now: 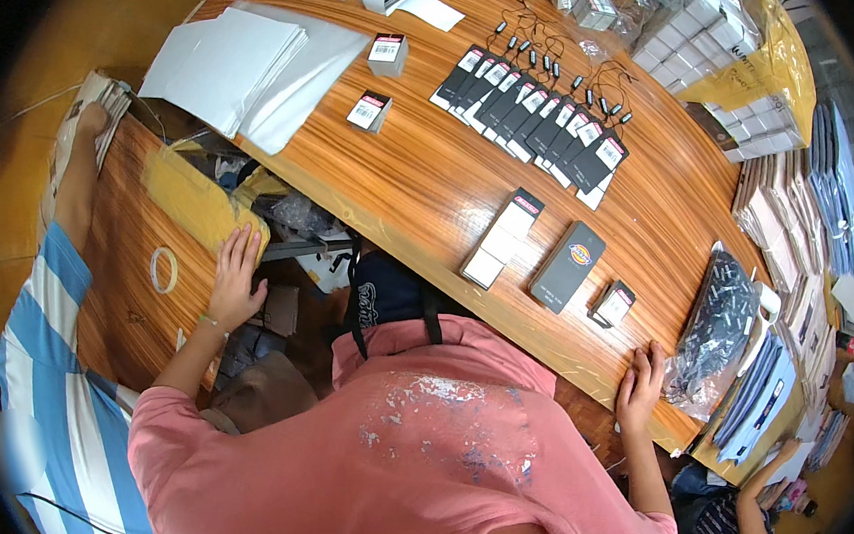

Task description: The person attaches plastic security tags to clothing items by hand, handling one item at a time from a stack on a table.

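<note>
My left hand [237, 279] lies with fingers stretched over the end of a yellow tape-wrapped packet [184, 201] at the left. My right hand [640, 386] rests on the near right edge of the wooden table [419, 167], fingers extended and nothing held. Closest to it on the tabletop is a small stack of labels [613, 305] with a dark band. Left of that stand a stack of black hang tags [567, 266] with an oval logo and a white-and-black stack of tags [502, 239]. Farther back, several black hang tags [535, 113] with barcode stickers and black strings overlap in a fanned row.
Two small label stacks [387, 54] and white paper sheets [230, 62] lie at the far left. Boxes in plastic [710, 34], a bag of black strings [717, 324] and blue folders [758, 392] line the right side. A tape roll [163, 270] and a person in a striped shirt [54, 377] are at left.
</note>
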A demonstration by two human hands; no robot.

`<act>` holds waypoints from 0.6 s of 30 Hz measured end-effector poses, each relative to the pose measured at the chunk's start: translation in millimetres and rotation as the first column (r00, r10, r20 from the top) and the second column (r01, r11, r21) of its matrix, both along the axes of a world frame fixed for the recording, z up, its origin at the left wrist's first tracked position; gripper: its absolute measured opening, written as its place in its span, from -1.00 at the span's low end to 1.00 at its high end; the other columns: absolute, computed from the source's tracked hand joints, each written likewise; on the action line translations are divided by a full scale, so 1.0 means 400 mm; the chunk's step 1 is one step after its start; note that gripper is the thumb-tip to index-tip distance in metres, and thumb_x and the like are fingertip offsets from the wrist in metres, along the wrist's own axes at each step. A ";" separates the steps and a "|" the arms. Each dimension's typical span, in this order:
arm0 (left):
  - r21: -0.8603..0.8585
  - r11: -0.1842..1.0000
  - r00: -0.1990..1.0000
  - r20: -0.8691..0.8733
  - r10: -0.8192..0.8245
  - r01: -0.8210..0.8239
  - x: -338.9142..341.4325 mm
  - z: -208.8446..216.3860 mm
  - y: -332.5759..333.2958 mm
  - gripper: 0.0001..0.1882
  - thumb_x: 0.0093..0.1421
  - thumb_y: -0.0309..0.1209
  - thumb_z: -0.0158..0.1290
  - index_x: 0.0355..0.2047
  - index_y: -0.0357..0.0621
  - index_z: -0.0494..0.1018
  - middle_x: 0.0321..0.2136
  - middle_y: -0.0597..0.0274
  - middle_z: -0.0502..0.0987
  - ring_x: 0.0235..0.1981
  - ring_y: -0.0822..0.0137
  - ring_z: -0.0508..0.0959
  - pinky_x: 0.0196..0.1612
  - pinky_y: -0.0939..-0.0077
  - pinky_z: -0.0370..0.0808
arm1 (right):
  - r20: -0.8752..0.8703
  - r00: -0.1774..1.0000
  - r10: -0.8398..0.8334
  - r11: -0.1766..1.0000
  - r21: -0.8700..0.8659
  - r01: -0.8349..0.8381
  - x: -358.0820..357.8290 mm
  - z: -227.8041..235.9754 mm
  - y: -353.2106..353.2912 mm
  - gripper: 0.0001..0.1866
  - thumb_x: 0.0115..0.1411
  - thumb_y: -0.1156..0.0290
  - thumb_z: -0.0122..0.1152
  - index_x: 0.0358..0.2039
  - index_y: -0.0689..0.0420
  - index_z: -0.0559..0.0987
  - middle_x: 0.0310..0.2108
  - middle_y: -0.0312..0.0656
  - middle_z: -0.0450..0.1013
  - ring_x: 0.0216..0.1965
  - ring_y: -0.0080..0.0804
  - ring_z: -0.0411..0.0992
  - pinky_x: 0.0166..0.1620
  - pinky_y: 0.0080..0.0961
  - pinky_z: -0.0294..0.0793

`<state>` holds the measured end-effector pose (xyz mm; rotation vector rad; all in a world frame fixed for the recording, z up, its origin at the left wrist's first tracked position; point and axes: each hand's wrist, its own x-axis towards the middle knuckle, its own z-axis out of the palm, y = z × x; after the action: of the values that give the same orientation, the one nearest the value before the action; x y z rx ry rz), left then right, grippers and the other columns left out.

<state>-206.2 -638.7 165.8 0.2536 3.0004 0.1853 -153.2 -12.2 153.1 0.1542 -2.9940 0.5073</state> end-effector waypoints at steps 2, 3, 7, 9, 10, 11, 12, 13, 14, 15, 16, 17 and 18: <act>0.001 1.000 0.999 -0.035 0.005 -0.005 -0.001 -0.016 -0.007 -0.17 -0.14 -0.54 0.07 0.17 -0.16 -0.02 0.17 0.01 -0.01 0.19 -0.03 -0.02 0.21 0.03 -0.09 | 0.023 1.000 -0.002 1.000 0.022 0.002 -0.005 0.008 0.000 -0.64 0.04 0.56 -0.07 -0.09 0.24 0.36 0.06 0.13 0.14 0.09 0.09 0.12 0.12 -0.12 0.08; 0.002 1.000 0.999 -0.033 0.007 -0.007 0.000 -0.019 -0.011 -0.18 -0.14 -0.54 0.06 0.17 -0.15 -0.01 0.17 0.01 -0.01 0.19 -0.03 -0.02 0.21 0.03 -0.10 | 0.042 0.999 -0.011 0.999 0.033 0.009 -0.010 0.015 -0.005 -0.64 0.04 0.56 -0.07 -0.09 0.24 0.36 0.06 0.12 0.14 0.09 0.08 0.12 0.12 -0.12 0.07; -0.008 0.999 0.999 -0.022 0.037 -0.037 0.000 -0.026 -0.017 -0.21 -0.15 -0.60 0.00 0.17 -0.12 0.02 0.17 0.04 0.01 0.19 -0.02 0.01 0.21 0.03 -0.11 | 0.053 0.999 -0.005 0.998 0.061 0.001 -0.014 0.010 -0.001 -0.65 0.04 0.58 -0.07 -0.10 0.25 0.37 0.07 0.11 0.14 0.11 0.07 0.09 0.13 -0.10 0.05; -0.008 1.000 0.999 -0.015 0.030 -0.030 -0.003 -0.023 -0.021 -0.20 -0.16 -0.62 -0.03 0.17 -0.12 0.02 0.18 0.05 0.00 0.20 -0.01 0.01 0.22 0.03 -0.13 | 0.059 0.998 -0.031 0.998 0.064 0.027 -0.011 0.005 -0.005 -0.67 0.05 0.58 -0.07 -0.11 0.25 0.38 0.07 0.10 0.14 0.12 0.07 0.08 0.14 -0.09 0.02; -0.014 1.000 1.000 -0.007 0.025 -0.025 -0.004 -0.024 -0.027 -0.20 -0.16 -0.62 -0.04 0.17 -0.12 0.01 0.18 0.05 0.00 0.20 -0.01 0.00 0.22 0.03 -0.13 | 0.063 0.997 -0.043 0.997 0.066 0.039 -0.010 0.003 -0.008 -0.67 0.05 0.58 -0.07 -0.12 0.25 0.38 0.08 0.09 0.14 0.12 0.06 0.08 0.15 -0.08 0.01; -0.018 1.000 1.000 0.008 0.026 -0.026 0.002 -0.019 -0.025 -0.19 -0.17 -0.62 -0.05 0.17 -0.11 0.00 0.19 0.05 -0.01 0.20 0.00 -0.01 0.22 0.03 -0.14 | 0.068 0.997 -0.043 0.998 0.048 0.039 -0.007 0.004 -0.005 -0.68 0.05 0.58 -0.07 -0.12 0.24 0.38 0.08 0.09 0.14 0.13 0.06 0.07 0.15 -0.08 0.00; -0.023 0.999 0.999 0.023 0.026 -0.025 -0.002 -0.017 -0.026 -0.19 -0.17 -0.62 -0.06 0.18 -0.11 0.00 0.19 0.05 -0.01 0.21 0.00 -0.02 0.23 0.03 -0.15 | 0.073 0.996 -0.043 0.999 0.029 0.041 -0.003 0.004 -0.001 -0.68 0.05 0.58 -0.07 -0.12 0.24 0.38 0.09 0.08 0.14 0.13 0.05 0.07 0.16 -0.08 0.00; -0.011 1.000 0.999 0.043 0.029 -0.028 -0.012 -0.018 -0.027 -0.17 -0.19 -0.64 -0.09 0.19 -0.11 -0.02 0.19 0.03 -0.03 0.22 -0.01 -0.05 0.23 0.03 -0.16 | 0.079 0.996 -0.045 0.999 0.009 0.044 -0.004 0.003 0.002 -0.68 0.06 0.58 -0.07 -0.12 0.23 0.38 0.09 0.07 0.14 0.14 0.05 0.07 0.16 -0.07 -0.01; -0.009 0.999 0.999 0.034 0.033 -0.033 -0.008 -0.019 -0.027 -0.19 -0.18 -0.65 -0.10 0.18 -0.12 -0.01 0.20 0.03 -0.04 0.22 -0.02 -0.06 0.23 0.04 -0.17 | 0.082 0.996 -0.033 0.999 0.013 0.032 -0.007 0.001 0.007 -0.68 0.06 0.58 -0.07 -0.12 0.23 0.38 0.09 0.06 0.14 0.14 0.05 0.06 0.17 -0.07 -0.02; -0.015 1.000 0.999 0.021 0.024 -0.024 0.003 -0.027 -0.033 -0.20 -0.18 -0.66 -0.12 0.18 -0.14 0.00 0.20 0.03 -0.05 0.22 -0.02 -0.07 0.23 0.05 -0.17 | 0.081 0.996 -0.033 0.999 0.009 0.032 -0.004 -0.006 0.015 -0.68 0.06 0.57 -0.06 -0.11 0.22 0.38 0.10 0.05 0.14 0.14 0.04 0.06 0.17 -0.08 -0.02; -0.021 1.000 1.000 0.009 0.015 -0.015 0.010 -0.037 -0.040 -0.21 -0.18 -0.67 -0.14 0.17 -0.15 0.01 0.20 0.02 -0.06 0.22 -0.03 -0.07 0.23 0.06 -0.17 | 0.080 0.996 -0.033 0.999 0.004 0.033 -0.003 -0.014 0.022 -0.68 0.07 0.57 -0.06 -0.11 0.22 0.38 0.10 0.04 0.14 0.14 0.04 0.06 0.17 -0.08 -0.02; 0.002 1.000 0.999 -0.025 -0.022 0.022 0.006 -0.052 -0.053 -0.23 -0.17 -0.64 -0.16 0.16 -0.18 0.01 0.20 0.01 -0.06 0.22 -0.04 -0.08 0.23 0.04 -0.17 | 0.072 0.997 -0.034 0.999 0.015 0.033 0.000 -0.014 0.019 -0.67 0.07 0.56 -0.06 -0.10 0.20 0.37 0.10 0.03 0.14 0.15 0.02 0.06 0.16 -0.06 -0.01; -0.013 0.999 0.999 -0.027 -0.035 0.034 0.010 -0.056 -0.052 -0.24 -0.16 -0.62 -0.15 0.17 -0.17 0.01 0.20 0.00 -0.06 0.22 -0.05 -0.08 0.22 0.02 -0.18 | 0.078 0.997 -0.023 1.000 0.019 0.022 -0.002 -0.011 0.023 -0.67 0.07 0.56 -0.06 -0.10 0.19 0.37 0.10 0.03 0.14 0.15 0.02 0.06 0.16 -0.06 -0.01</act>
<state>-202.0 -659.7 143.5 0.3088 3.0207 0.1613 -154.1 -3.1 148.7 0.1043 -3.0741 0.4947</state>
